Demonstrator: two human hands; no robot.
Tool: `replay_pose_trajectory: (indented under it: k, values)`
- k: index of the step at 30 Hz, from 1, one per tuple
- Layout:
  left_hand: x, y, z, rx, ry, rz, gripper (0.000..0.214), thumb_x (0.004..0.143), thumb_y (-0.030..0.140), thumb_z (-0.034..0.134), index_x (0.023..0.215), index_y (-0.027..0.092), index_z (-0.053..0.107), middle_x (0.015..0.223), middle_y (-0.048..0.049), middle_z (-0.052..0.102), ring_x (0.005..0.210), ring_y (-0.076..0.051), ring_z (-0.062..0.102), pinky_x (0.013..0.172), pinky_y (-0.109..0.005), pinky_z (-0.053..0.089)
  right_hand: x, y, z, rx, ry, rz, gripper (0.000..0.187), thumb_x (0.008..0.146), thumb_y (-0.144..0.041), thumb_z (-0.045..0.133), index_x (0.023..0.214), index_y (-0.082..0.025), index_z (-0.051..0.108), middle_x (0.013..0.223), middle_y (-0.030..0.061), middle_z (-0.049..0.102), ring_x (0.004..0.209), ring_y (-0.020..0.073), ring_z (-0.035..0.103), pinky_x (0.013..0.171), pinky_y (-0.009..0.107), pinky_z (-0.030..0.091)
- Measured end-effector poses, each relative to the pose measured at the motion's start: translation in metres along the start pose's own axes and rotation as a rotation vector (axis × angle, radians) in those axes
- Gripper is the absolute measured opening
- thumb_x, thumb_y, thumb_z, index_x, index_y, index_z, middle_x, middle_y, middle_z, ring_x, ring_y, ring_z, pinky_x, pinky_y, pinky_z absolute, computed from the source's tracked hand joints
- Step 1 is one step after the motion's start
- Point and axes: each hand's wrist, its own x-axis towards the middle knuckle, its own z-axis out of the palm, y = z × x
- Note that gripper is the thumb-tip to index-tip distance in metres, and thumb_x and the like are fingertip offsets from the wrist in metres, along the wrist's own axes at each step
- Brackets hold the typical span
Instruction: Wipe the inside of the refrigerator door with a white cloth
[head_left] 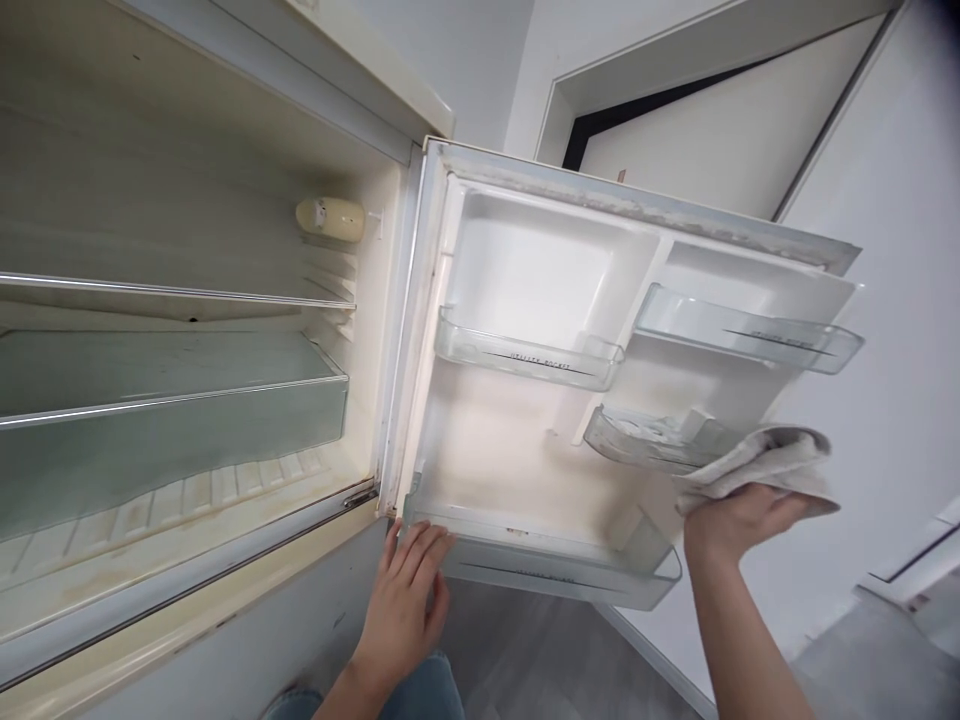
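- Left hand: fingers spread, touching the clear plastic lower door bin of a white refrigerator door.
- Right hand: fingers pressed together under a folded beige cloth, which touches a tilted clear plastic bin.
- Dark lettering on the bins is too small to read.

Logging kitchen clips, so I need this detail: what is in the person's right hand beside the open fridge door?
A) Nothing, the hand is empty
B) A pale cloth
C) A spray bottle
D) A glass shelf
B: the right hand holds a pale folded cloth bunched over its fingers, beside a clear door bin.
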Motion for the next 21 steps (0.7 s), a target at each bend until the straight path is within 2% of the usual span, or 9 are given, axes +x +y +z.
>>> replay_pose_trajectory:
  k: [3, 4, 7, 11, 14, 17, 19, 21]
  values:
    - [0.0, 0.002, 0.001, -0.014, 0.006, -0.014, 0.062, 0.082, 0.008, 0.047, 0.141, 0.025, 0.038, 0.124, -0.004, 0.067, 0.122, -0.022, 0.056, 0.111, -0.052, 0.04, -0.01, -0.015, 0.009, 0.162, 0.144, 0.2, 0.058, 0.087, -0.033, 0.03, 0.14, -0.008, 0.028, 0.15, 0.024, 0.03, 0.141, 0.0325, 0.03, 0.114, 0.045, 0.032]
    - [0.0, 0.003, 0.001, -0.019, 0.004, -0.017, 0.062, 0.082, 0.008, 0.047, 0.141, 0.024, 0.038, 0.124, -0.0041, 0.067, 0.123, -0.022, 0.055, 0.112, -0.052, 0.039, -0.014, -0.02, 0.01, 0.181, 0.155, 0.219, 0.059, 0.086, -0.032, 0.033, 0.139, -0.008, 0.029, 0.148, 0.0244, 0.031, 0.14, 0.0328, 0.031, 0.115, 0.046, 0.031]
    - [0.0, 0.004, 0.002, -0.013, 0.003, -0.006, 0.064, 0.082, 0.008, 0.046, 0.143, 0.023, 0.035, 0.125, -0.0046, 0.067, 0.123, -0.022, 0.055, 0.112, -0.053, 0.039, -0.029, -0.033, 0.014, 0.156, 0.154, 0.167, 0.06, 0.085, -0.031, 0.038, 0.14, -0.009, 0.027, 0.146, 0.0255, 0.032, 0.139, 0.0347, 0.033, 0.117, 0.052, 0.026]
    - [0.0, 0.005, 0.001, 0.001, 0.008, 0.011, 0.062, 0.081, 0.007, 0.046, 0.141, 0.022, 0.037, 0.125, -0.0047, 0.067, 0.123, -0.022, 0.055, 0.11, -0.053, 0.039, -0.055, -0.048, 0.018, -0.021, 0.077, 0.009, 0.059, 0.09, -0.038, 0.034, 0.142, -0.009, 0.027, 0.145, 0.0291, 0.032, 0.136, 0.0388, 0.033, 0.113, 0.061, 0.024]
    - [0.0, 0.005, 0.0, -0.012, 0.006, 0.006, 0.059, 0.081, 0.007, 0.047, 0.137, 0.024, 0.042, 0.125, -0.0028, 0.067, 0.124, -0.021, 0.055, 0.112, -0.052, 0.038, -0.079, -0.062, 0.021, -0.098, -0.03, -0.096, 0.066, 0.09, -0.041, 0.035, 0.142, -0.002, 0.028, 0.14, 0.0324, 0.038, 0.138, 0.0421, 0.03, 0.113, 0.064, 0.02]
    - [-0.001, 0.005, 0.0, -0.019, 0.005, -0.004, 0.057, 0.081, 0.007, 0.047, 0.135, 0.025, 0.045, 0.126, -0.0028, 0.066, 0.125, -0.02, 0.054, 0.114, -0.051, 0.036, -0.1, -0.076, 0.028, -0.142, -0.174, -0.106, 0.067, 0.089, -0.045, 0.036, 0.138, 0.001, 0.035, 0.126, 0.0341, 0.049, 0.133, 0.0459, 0.036, 0.106, 0.067, 0.029]
    - [-0.001, 0.004, 0.0, -0.014, -0.001, -0.006, 0.057, 0.081, 0.007, 0.047, 0.135, 0.024, 0.045, 0.127, -0.0034, 0.066, 0.126, -0.021, 0.053, 0.114, -0.051, 0.036, -0.106, -0.08, 0.036, -0.144, -0.379, -0.104, 0.064, 0.09, -0.045, 0.035, 0.134, 0.0, 0.043, 0.119, 0.0335, 0.054, 0.129, 0.0461, 0.041, 0.1, 0.065, 0.038]
    - [-0.001, 0.004, 0.0, -0.004, -0.006, 0.003, 0.056, 0.081, 0.006, 0.046, 0.134, 0.023, 0.045, 0.127, -0.0036, 0.065, 0.126, -0.021, 0.052, 0.113, -0.052, 0.036, -0.104, -0.081, 0.046, -0.096, -0.63, -0.154, 0.062, 0.09, -0.043, 0.031, 0.135, -0.003, 0.044, 0.117, 0.0302, 0.056, 0.127, 0.0428, 0.044, 0.095, 0.061, 0.044]
